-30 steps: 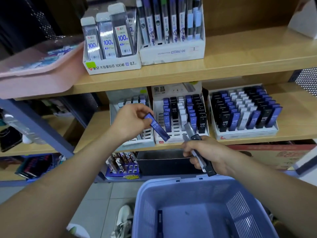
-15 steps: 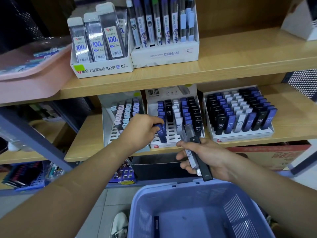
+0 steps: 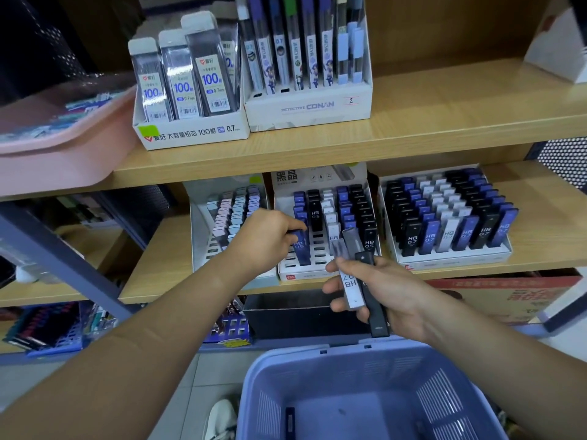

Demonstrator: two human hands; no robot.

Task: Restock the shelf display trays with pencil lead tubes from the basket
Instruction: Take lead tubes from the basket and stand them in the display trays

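Note:
My left hand [image 3: 270,235] pinches the top of a blue HB 0.5 lead tube [image 3: 301,249] that stands in a front-left slot of the middle white display tray [image 3: 305,274] on the lower shelf. My right hand [image 3: 381,290] hovers just below the tray's front edge, gripping a white HB 0.7 tube [image 3: 351,287] and a black tube [image 3: 373,300] together, caps pointing up at the tray. The lavender basket [image 3: 365,392] sits below both hands with a dark tube [image 3: 289,422] lying on its floor.
A fuller tray of black, blue and white tubes [image 3: 444,223] stands to the right, a pastel-tube tray [image 3: 235,214] to the left. The upper shelf carries a 100-lead box [image 3: 190,90] and a Conan box [image 3: 308,65]. A pink bin [image 3: 63,147] juts out at left.
My left hand has carried the blue tube from mid-air up to the middle tray and stood it in a slot. My right hand kept its tubes and rose slightly toward the tray.

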